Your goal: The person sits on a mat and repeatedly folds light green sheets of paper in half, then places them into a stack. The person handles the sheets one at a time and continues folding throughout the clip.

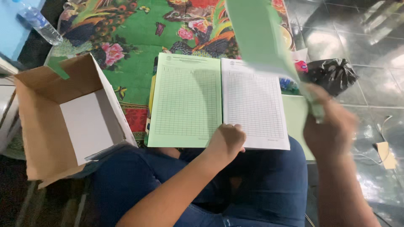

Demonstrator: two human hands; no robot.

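An open ruled booklet lies on my lap, with a green gridded page point(185, 101) on the left and a white gridded page point(254, 103) on the right. My left hand point(226, 141) rests closed on the booklet's lower edge near the spine, pressing it down. My right hand point(330, 124) is raised at the right and pinches a green sheet point(261, 38) that stands up and blurs across the top of the view. More green sheets point(296, 113) lie under the booklet's right side.
An open cardboard box point(46, 126) with a white sheet inside sits at my left. A green floral mat point(134, 33) covers the floor ahead. A plastic bottle point(38, 23) lies top left, a black plastic bag point(332, 73) at right on dark tiles.
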